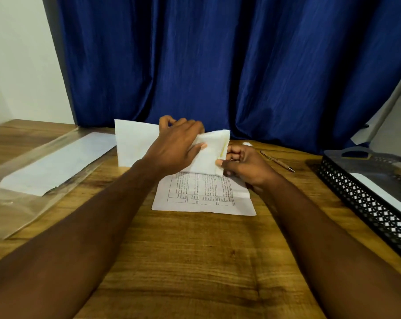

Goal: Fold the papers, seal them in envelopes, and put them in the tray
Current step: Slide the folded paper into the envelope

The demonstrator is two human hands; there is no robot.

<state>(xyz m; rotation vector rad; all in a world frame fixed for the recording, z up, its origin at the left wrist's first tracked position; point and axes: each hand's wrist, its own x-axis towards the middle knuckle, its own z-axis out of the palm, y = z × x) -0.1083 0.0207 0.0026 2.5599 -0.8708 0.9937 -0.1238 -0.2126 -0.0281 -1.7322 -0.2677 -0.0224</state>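
Indoor light, moderate and warm. Shadows are soft, with a dark patch on the worktop point(194, 261) left of the tray point(367, 203), so the light comes from the right. Dull glare on the plastic sleeve point(22, 203). Motion blur on the fingers point(169, 122) of the left hand point(176, 143). Wide-angle bowing at the edges. Curtain point(217, 54) folds are sharp.

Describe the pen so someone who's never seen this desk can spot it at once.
Start at the wooden desk in front of the blue curtain. Between the right hand and the black mesh tray, the pen lies flat on bare wood. It is the only thin brown stick; everything else nearby is white or black.
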